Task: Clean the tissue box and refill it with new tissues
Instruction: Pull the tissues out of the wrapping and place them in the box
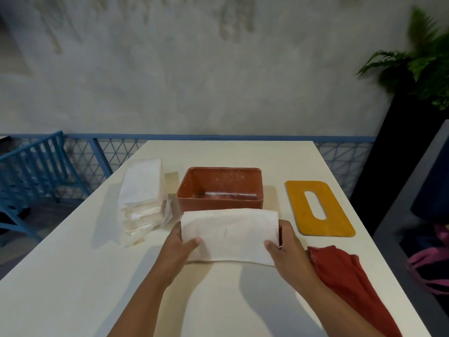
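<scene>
A soft white tissue stack (229, 235) is gripped at both ends: left hand (178, 249) and right hand (288, 249), thumbs curled on top, fingers hidden beneath. Just beyond the hands, the open, smooth rust-red rectangular tissue box (220, 189) sits on the white table (73, 276). A flat yellow slotted lid (318, 207) lies right, a red cloth (345, 280) beside the right hand, a wrapped tissue pack (142, 195) left.

red cloth (349, 283) cropped below, plant (427, 62) blurred
</scene>
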`<state>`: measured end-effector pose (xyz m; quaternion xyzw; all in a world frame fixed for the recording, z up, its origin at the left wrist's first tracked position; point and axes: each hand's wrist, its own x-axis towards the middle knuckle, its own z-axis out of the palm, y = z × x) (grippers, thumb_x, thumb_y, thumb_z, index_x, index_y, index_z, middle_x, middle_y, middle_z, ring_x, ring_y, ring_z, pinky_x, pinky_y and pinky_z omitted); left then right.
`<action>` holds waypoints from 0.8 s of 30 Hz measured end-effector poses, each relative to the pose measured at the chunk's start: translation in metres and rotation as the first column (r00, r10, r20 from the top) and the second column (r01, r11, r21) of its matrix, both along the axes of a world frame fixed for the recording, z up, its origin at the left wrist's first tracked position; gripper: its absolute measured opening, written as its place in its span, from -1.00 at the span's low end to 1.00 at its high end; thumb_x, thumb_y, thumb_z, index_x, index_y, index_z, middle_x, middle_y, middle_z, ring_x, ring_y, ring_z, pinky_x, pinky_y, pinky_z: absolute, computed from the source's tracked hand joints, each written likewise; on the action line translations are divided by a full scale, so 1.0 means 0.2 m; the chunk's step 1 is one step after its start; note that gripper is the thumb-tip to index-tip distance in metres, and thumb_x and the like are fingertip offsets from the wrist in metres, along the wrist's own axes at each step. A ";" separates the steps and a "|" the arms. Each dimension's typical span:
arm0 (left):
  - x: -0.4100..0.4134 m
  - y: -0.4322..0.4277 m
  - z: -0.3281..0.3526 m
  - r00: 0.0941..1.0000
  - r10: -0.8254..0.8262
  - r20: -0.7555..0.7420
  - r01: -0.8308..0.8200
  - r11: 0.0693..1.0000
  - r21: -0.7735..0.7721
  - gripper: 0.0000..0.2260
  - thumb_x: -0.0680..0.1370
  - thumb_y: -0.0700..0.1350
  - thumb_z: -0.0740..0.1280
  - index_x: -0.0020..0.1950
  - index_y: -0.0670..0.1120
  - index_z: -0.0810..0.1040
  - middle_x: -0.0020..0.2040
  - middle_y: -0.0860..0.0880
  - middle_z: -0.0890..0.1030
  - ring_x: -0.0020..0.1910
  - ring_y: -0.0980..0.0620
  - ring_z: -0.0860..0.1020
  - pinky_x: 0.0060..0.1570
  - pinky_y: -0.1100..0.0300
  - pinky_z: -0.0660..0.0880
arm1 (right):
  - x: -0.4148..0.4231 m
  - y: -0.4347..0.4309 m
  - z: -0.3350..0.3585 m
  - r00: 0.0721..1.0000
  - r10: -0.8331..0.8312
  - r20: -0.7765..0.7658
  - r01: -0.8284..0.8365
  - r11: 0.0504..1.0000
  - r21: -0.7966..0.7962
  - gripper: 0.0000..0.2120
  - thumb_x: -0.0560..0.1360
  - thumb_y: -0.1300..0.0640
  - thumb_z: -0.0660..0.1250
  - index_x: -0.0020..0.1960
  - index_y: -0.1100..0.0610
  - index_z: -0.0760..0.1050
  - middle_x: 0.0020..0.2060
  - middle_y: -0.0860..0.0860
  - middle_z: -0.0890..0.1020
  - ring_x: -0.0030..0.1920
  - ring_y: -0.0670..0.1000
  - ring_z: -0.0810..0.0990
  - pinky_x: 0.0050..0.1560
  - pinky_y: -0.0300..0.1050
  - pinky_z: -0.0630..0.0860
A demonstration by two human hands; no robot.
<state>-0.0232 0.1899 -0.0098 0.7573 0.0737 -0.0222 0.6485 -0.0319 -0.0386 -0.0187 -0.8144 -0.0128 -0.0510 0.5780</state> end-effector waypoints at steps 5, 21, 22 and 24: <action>0.10 -0.02 0.26 0.959 0.142 0.244 -0.168 0.982 0.090 -0.50 0.47 -0.28 0.38 0.29 0.01 0.24 0.08 0.03 0.50 0.05 0.01 0.51 -0.03 0.16 0.45 | 0.12 0.02 0.24 0.959 -0.189 0.210 0.172 0.980 0.095 -0.60 0.48 0.32 0.33 0.20 0.00 0.31 -0.16 -0.04 0.55 -0.15 -0.10 0.56 -0.24 -0.35 0.45; 0.83 -0.05 0.27 0.967 -0.189 -0.171 0.223 0.305 0.926 -0.73 0.51 -0.31 0.21 0.19 -0.17 0.53 0.16 -0.12 0.56 0.10 -0.12 0.56 0.10 0.11 0.47 | 0.75 0.24 0.33 0.995 -0.017 -0.095 -0.082 0.370 -0.925 -0.83 0.48 0.23 0.18 -0.09 0.03 0.52 -0.13 -0.05 0.57 -0.07 0.00 0.49 0.03 -0.08 0.21; 0.85 -0.06 0.26 0.954 -0.191 -0.231 0.278 0.269 0.922 -0.73 0.52 -0.32 0.21 0.18 -0.19 0.53 0.15 -0.14 0.57 0.10 -0.12 0.56 0.09 0.12 0.46 | 0.75 0.25 0.32 0.995 -0.015 -0.099 -0.090 0.306 -0.948 -0.85 0.47 0.23 0.19 -0.14 0.02 0.48 -0.21 -0.06 0.53 -0.13 -0.01 0.45 0.01 -0.07 0.17; 0.86 -0.08 0.26 0.923 -0.182 -0.338 0.371 0.196 0.908 -0.74 0.51 -0.32 0.21 0.18 -0.22 0.52 0.11 -0.15 0.60 0.10 -0.11 0.57 0.05 0.13 0.47 | 0.75 0.26 0.31 0.994 -0.024 -0.110 -0.103 0.205 -0.973 -0.88 0.47 0.21 0.21 -0.20 0.03 0.43 -0.35 -0.07 0.43 -0.18 -0.01 0.41 0.06 -0.04 0.18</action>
